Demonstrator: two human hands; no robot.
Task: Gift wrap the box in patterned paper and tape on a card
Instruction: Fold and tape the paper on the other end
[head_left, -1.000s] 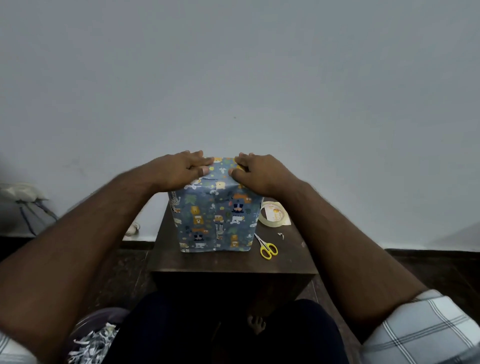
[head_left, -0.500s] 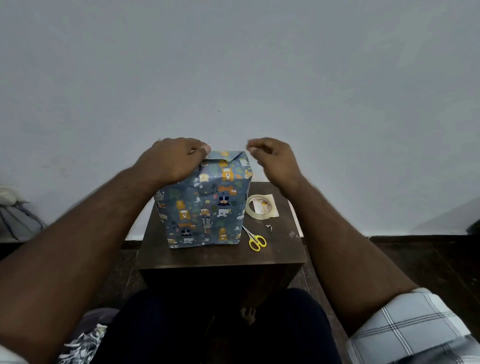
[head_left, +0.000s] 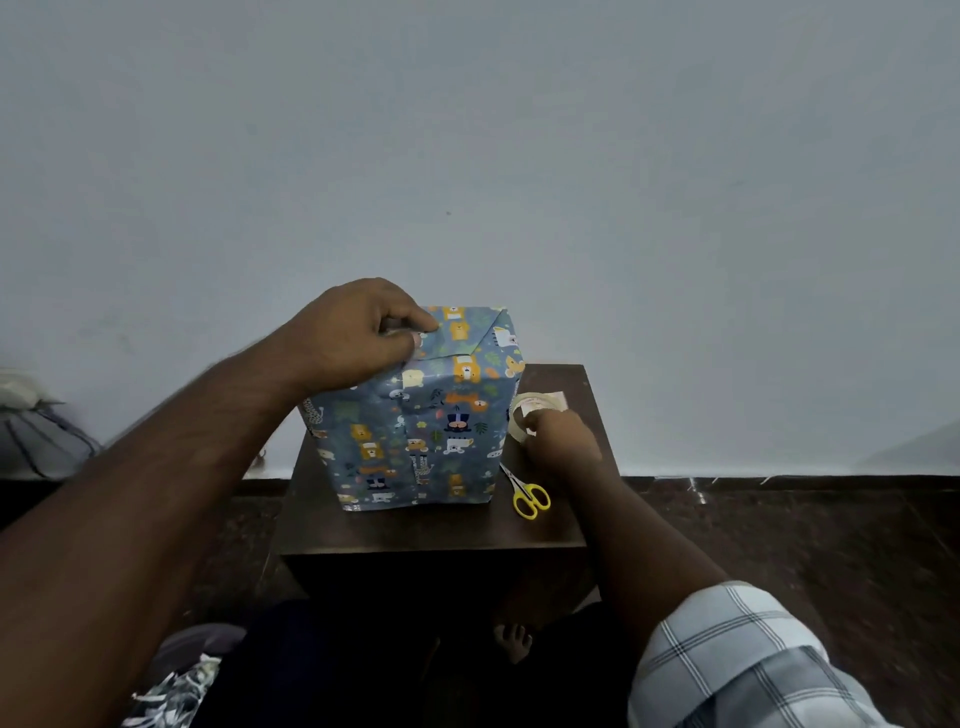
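Observation:
The box (head_left: 431, 431), wrapped in blue paper printed with animals, stands upright on a small dark wooden table (head_left: 431, 530). My left hand (head_left: 353, 338) sits on its top left edge, thumb and curled fingers pinching the folded paper flap there. My right hand (head_left: 563, 441) is down on the table just right of the box, fingers curled on the clear tape roll (head_left: 523, 410). A cream card (head_left: 557, 399) lies under the roll, mostly hidden.
Yellow-handled scissors (head_left: 527, 496) lie on the table near the box's front right corner, beside my right wrist. A plain wall rises behind the table. Dark floor surrounds it; my legs and a bare foot (head_left: 511, 642) are below.
My right hand left the top of the box and dropped to the tape roll. My left hand stayed on the top flap, now pinching it. The view tilted.

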